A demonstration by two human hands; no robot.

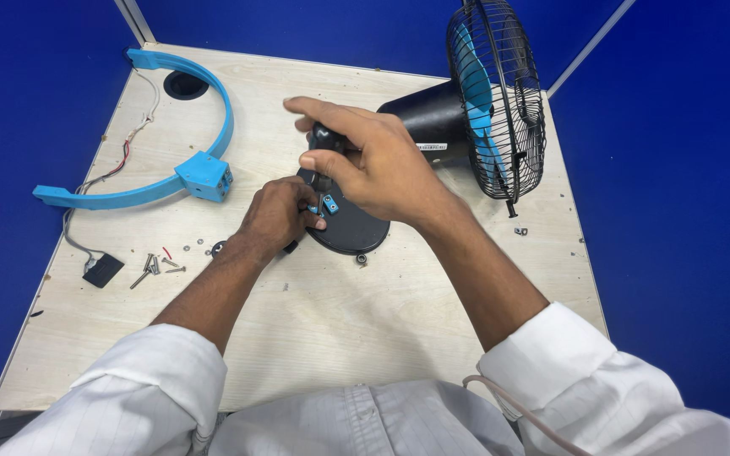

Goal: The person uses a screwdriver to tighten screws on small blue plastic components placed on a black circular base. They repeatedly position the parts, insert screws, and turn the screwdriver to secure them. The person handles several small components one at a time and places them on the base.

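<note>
Holding the round black plastic fan base (350,226) in the middle of the pale wooden table (340,321), left hand (279,215) curling shut on its 9 o'clock edge, right hand (373,165) gripping its black neck at 12 o'clock.

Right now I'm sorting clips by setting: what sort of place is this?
Probably a repair or assembly workbench: a part-dismantled fan, loose screws and a detached blue arc-shaped part lie on a wooden table between blue partitions.

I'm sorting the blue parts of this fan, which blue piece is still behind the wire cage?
The blue fan blade, enclosed in the black wire guard. The blue curved bracket lies loose on the table's left side.
</note>
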